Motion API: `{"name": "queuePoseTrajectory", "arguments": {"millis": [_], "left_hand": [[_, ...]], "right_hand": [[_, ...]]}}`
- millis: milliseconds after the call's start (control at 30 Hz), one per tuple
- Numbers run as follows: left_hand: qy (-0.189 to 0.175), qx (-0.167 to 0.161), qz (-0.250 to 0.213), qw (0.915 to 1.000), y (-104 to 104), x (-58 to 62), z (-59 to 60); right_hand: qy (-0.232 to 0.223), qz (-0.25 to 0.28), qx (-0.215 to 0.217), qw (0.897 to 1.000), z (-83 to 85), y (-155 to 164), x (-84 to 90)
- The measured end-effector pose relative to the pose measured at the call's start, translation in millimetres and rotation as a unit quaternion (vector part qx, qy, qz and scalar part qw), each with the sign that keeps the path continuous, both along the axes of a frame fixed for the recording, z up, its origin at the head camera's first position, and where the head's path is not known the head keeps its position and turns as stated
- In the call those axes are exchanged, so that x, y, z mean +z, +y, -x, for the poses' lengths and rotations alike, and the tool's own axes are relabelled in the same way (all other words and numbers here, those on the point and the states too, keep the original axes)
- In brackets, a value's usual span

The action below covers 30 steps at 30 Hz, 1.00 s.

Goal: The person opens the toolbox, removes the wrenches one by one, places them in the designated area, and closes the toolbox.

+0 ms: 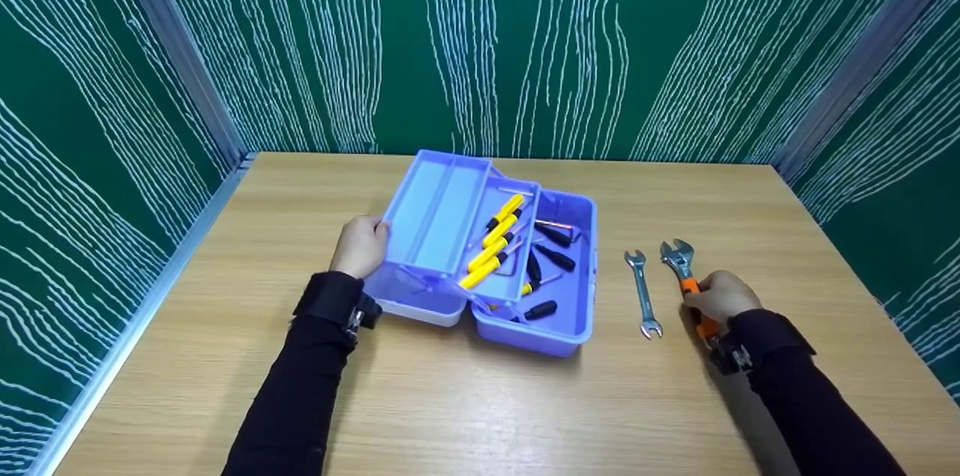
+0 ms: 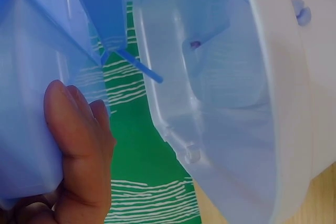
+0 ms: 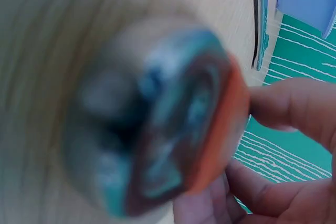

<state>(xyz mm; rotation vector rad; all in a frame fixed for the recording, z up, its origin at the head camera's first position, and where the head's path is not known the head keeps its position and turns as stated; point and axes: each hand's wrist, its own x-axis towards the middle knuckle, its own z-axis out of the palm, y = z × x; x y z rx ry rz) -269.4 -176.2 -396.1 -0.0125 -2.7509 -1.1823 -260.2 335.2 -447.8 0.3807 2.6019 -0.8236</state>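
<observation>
In the head view a purple-blue toolbox (image 1: 583, 266) stands opened, its upper tray (image 1: 420, 224) swung out to the left. My left hand (image 1: 361, 247) grips the outer edge of that tray; the left wrist view shows its fingers (image 2: 79, 135) against the tray's wall, above the hollow of the opened lid (image 2: 226, 77). On the right, my right hand (image 1: 724, 297) holds an adjustable wrench (image 1: 679, 260) by its orange handle. The handle's end (image 3: 173, 124) looms blurred in the right wrist view, pinched by thumb and fingers. A double open-end wrench (image 1: 642, 293) lies between toolbox and right hand.
Several yellow-and-black screwdrivers (image 1: 491, 266) lie in the lower tray. Black-handled tools (image 1: 556, 258) rest in the box's bottom. The wooden table (image 1: 525, 416) is bordered by green, white-streaked walls (image 1: 405, 85) at the back and both sides.
</observation>
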Motion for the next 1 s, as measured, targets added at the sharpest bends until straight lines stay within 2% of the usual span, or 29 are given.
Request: {"name": "queuePoseTrajectory", "arguments": {"millis": [233,400,600,800,900,1000], "left_hand": [[-0.003,0.001,0.002,1.0,1,0.7,-0.6],[0.011,-0.002,0.014,0.9998,-1,-0.8,0.3],[0.018,-0.004,0.017,0.9997,-1,-1.8,1.5],[0.0,0.0,0.006,1.0,0,-1.4,0.4],[-0.003,0.0,0.004,1.0,0,-1.3,0.3],[-0.003,0.003,0.003,1.0,-1,-1.1,0.9]], "right_hand": [[-0.005,0.014,-0.013,1.0,0.6,1,-2.6],[0.005,0.023,-0.018,1.0,1.1,1,-2.0],[0.093,0.018,0.021,0.995,1.1,-11,10.0],[0.192,0.071,0.06,0.977,-0.6,-42,21.5],[0.214,0.105,0.073,0.968,-1.7,-60,22.4],[0.217,0.134,0.076,0.964,-1.2,-77,21.5]]}}
